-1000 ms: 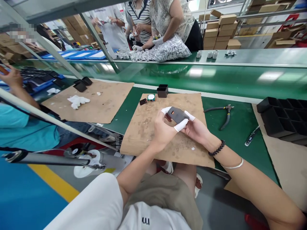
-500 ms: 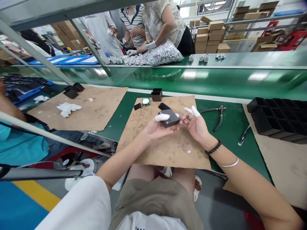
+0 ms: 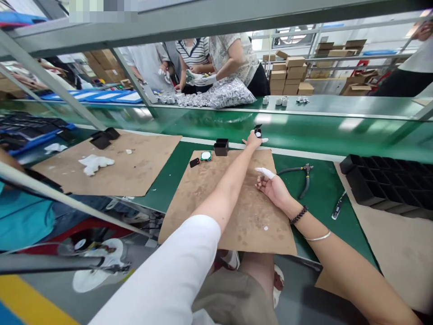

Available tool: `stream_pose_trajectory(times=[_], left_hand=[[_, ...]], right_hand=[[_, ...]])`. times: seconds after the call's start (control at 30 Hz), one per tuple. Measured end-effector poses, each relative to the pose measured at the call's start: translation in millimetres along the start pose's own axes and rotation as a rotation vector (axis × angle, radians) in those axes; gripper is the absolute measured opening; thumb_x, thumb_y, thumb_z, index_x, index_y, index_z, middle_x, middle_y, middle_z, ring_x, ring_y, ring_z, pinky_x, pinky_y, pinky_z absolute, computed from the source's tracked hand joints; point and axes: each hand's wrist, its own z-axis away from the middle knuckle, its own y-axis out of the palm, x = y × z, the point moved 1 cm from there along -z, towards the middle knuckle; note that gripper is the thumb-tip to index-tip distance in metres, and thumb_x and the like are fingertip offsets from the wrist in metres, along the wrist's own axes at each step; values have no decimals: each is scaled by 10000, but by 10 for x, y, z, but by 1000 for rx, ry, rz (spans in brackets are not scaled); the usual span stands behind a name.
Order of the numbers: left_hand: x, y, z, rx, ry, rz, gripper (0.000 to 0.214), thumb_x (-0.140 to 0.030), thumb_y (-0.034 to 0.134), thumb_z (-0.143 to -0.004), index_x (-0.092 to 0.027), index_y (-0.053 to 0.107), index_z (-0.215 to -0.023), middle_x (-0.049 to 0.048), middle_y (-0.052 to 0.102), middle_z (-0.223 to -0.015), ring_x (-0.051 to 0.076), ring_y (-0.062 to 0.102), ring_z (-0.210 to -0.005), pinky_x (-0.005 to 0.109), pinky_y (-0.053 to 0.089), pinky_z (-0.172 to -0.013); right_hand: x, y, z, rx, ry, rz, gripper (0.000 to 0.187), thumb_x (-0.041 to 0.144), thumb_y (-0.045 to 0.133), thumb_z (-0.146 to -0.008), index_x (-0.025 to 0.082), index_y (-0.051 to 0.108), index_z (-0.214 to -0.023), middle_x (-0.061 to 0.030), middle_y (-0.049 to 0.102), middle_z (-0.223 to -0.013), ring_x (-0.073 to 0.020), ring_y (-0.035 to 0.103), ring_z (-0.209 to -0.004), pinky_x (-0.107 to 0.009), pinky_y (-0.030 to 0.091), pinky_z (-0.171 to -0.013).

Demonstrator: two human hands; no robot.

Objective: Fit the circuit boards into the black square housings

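My left hand (image 3: 253,140) is stretched far forward over the white edge strip of the green belt, its fingers closed on a small black casing (image 3: 258,127). Part of the casing is hidden by the hand, and a white patch shows on it. Above the cardboard mat (image 3: 216,212), my right hand (image 3: 274,188) hovers palm up with loosely curled fingers and nothing in it. White finger covers are on both hands. A green circuit board with a white disc (image 3: 206,156) lies on the mat beside a small black plate (image 3: 194,162). Black open boxes (image 3: 221,147) stand at the mat's far edge.
Cutting pliers (image 3: 306,180) and a small knife-like tool (image 3: 338,206) lie to the right. Beyond them stand rows of black boxes (image 3: 382,180). Across the belt (image 3: 203,122), people handle small parts near a clear bag (image 3: 233,94). A metal beam (image 3: 203,22) crosses overhead.
My left hand has moved forward from the mat to the belt's edge, carrying the black casing away from my right hand. My right hand has stayed about where it was.
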Motion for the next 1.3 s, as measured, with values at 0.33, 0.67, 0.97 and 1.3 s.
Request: stream_pose_trajectory(times=[0.33,0.67,0.97,1.3], left_hand=[[149,-783,395,2,273,-145,489,-272,682,-878,-173,515,-1327,136,539,-1510,236,481,-1418,336,301,-1187],[777,-1580,893,-39,20,-587,609,-468,719,-817,-127,512,-1278,232,656,-1261,370,630,-1192,391,483,-965],[781,-1530,1936,175,389,-337,476,-369,731,-715,-248,598,-1156,72,715,-1114,312,689,-1014,406,528,-870],[1056,-1906,1500,312,195,-475,732,-310,829,-579,-207,591,-1263,150,639,-1351,346,617,-1261,390,504,-1007]], right_hand=[[23,-29,-5,45,-41,56,296,334,771,-664,195,721,-921,39,613,-583,-115,526,-536,-266,462,-576],[2,-59,-69,47,-88,86,269,276,811,-651,200,694,-881,35,601,-592,-119,543,-560,-270,478,-590],[48,-84,-57,6,-93,75,241,270,794,-649,201,664,-840,32,591,-596,-122,537,-560,-270,458,-571],[48,-80,-66,-4,-90,76,178,232,759,-673,198,678,-827,30,588,-595,-118,527,-551,-270,469,-573]])
